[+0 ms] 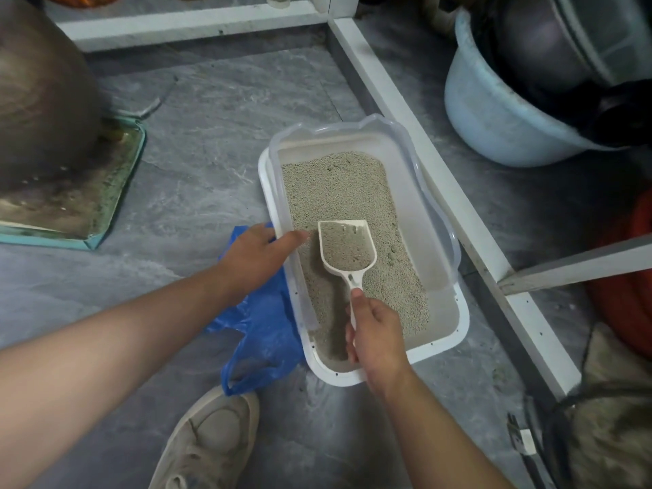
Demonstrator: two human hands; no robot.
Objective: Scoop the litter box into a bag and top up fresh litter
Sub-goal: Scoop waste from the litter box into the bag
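Note:
A white litter box [445, 347] with a clear raised rim sits on the grey floor, holding beige litter [338, 192]. My right hand [375, 333] is shut on the handle of a white scoop [347, 248], whose blade is full of litter and held over the middle of the box. My left hand [257, 257] rests on the box's left rim, fingers curled over the edge. A crumpled blue plastic bag [261, 333] lies on the floor against the box's left side, partly under my left hand.
A white frame rail [405, 118] runs along the box's right side. A pale blue basin [494, 118] with dark pots stands beyond it. A large brown jar on a teal tray [88, 220] stands at the left. My beige shoe [211, 442] is near the bag.

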